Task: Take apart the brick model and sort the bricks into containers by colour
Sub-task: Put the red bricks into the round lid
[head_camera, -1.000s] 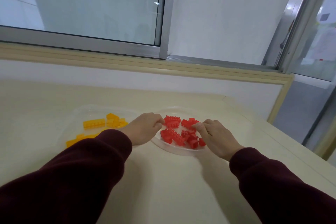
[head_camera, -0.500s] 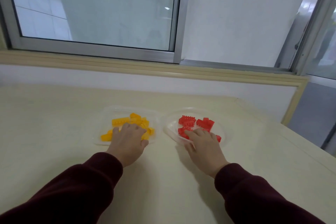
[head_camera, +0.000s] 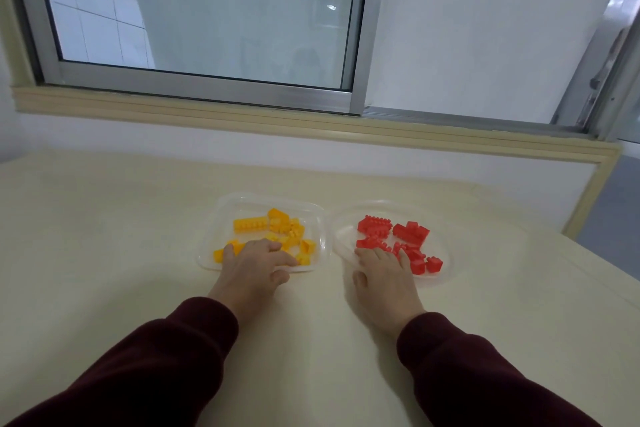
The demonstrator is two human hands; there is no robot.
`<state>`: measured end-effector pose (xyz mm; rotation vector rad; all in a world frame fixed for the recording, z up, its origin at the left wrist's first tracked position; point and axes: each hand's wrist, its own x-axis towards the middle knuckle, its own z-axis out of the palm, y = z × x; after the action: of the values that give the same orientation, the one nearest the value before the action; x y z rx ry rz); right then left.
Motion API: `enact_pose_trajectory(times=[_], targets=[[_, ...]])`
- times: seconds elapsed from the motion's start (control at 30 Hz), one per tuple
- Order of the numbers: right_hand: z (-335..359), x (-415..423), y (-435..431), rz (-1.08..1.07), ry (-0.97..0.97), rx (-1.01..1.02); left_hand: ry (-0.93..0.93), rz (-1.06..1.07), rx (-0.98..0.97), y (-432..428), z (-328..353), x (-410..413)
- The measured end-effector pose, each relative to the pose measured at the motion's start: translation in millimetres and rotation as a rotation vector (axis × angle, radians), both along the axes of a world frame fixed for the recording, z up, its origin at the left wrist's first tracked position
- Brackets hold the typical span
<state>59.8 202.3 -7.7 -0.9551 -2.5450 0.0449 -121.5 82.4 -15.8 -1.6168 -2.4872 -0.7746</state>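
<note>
Two clear plastic containers stand side by side on the cream table. The left container (head_camera: 221,215) holds several yellow bricks (head_camera: 273,225). The right container (head_camera: 441,276) holds several red bricks (head_camera: 394,234). My left hand (head_camera: 254,263) lies flat over the near rim of the yellow container, fingertips among the nearest yellow bricks. My right hand (head_camera: 384,274) lies flat over the near rim of the red container, fingers spread and touching the nearest red bricks. Neither hand holds a brick. No assembled model is in view.
The cream table (head_camera: 104,236) runs back to a white wall under a window sill (head_camera: 311,128). The table's right edge (head_camera: 595,263) slants off past the red container.
My left hand moved from the red container's left rim to the yellow container. My right hand stayed on the red container's near rim. The camera view shifted, so both containers now sit more centred.
</note>
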Motion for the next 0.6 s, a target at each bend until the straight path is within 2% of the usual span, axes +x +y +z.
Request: enact_pose_trajectory(times=[0.6], targets=[[0,-14,9,0.043,0.005,0.028,0.025,-0.007,0.035,5,2,-13]])
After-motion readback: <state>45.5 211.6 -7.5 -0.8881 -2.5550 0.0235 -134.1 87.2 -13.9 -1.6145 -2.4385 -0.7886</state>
